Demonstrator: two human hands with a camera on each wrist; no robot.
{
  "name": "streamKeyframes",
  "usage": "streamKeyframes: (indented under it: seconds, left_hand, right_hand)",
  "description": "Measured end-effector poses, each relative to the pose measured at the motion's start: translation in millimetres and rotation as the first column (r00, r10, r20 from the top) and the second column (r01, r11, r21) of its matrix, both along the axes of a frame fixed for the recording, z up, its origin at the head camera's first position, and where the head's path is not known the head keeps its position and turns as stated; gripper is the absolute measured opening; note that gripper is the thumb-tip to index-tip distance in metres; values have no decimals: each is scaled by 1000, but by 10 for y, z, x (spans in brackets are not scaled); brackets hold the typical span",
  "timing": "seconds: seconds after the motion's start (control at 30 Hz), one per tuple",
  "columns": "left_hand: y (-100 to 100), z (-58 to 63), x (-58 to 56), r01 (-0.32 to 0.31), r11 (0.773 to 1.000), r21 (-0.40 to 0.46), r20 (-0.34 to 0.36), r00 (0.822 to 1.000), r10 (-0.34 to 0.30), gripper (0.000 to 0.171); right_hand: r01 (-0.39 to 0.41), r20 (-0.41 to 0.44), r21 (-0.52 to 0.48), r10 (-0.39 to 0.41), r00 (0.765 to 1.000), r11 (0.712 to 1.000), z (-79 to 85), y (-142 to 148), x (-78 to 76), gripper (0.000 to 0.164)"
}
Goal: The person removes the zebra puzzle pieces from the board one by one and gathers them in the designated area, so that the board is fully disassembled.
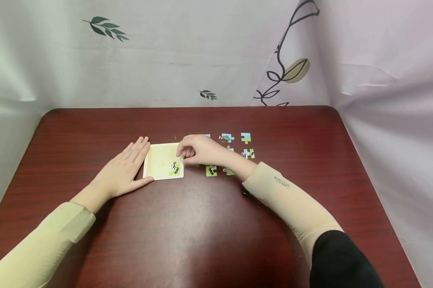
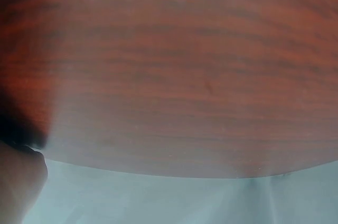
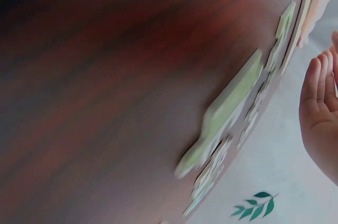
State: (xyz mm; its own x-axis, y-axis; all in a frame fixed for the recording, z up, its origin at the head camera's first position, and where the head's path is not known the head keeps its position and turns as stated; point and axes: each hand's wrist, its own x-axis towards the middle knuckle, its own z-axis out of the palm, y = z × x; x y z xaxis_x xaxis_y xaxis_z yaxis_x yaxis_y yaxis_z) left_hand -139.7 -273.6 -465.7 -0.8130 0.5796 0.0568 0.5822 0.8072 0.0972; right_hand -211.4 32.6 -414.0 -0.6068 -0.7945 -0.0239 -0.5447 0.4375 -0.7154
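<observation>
A shallow light-wood puzzle tray (image 1: 162,149) lies on the table between the two hands. One puzzle piece with a panda (image 1: 174,168) sits in its lower right corner. My left hand (image 1: 120,172) lies flat along the tray's left side, fingers straight, thumb at the near left corner. Over the tray's right edge is my right hand (image 1: 203,151), its fingers loosely bent and its thumb tip apart from the index finger. Nothing shows between them. In the right wrist view its bent fingers (image 3: 320,78) appear at the right edge, with the thumb out of view.
Several loose puzzle pieces (image 1: 246,138) lie in rough rows right of the tray, some hidden under the right hand and forearm. The dark red wooden table (image 1: 158,232) has rounded far corners. A pale curtain with leaf prints (image 1: 173,52) hangs behind and beside it.
</observation>
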Motion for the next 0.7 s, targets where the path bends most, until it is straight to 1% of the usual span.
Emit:
streamKeyframes:
  seconds: [0.2, 0.43, 0.7]
  left_hand:
    - [-2, -9, -2, -1, 1000, 11, 4, 1000, 1, 105]
    - [-15, -26, -4, 4, 1000, 18, -4, 1000, -4, 105]
    - [-2, -16, 0, 5, 1000, 20, 0, 1000, -5, 105]
  right_hand:
    - [-63, 16, 30, 62, 998, 998, -24, -175, -30, 18]
    - [-106, 24, 116, 104, 994, 988, -60, -302, -50, 24]
    - [-146, -12, 181, 151, 989, 973, -73, -385, -57, 29]
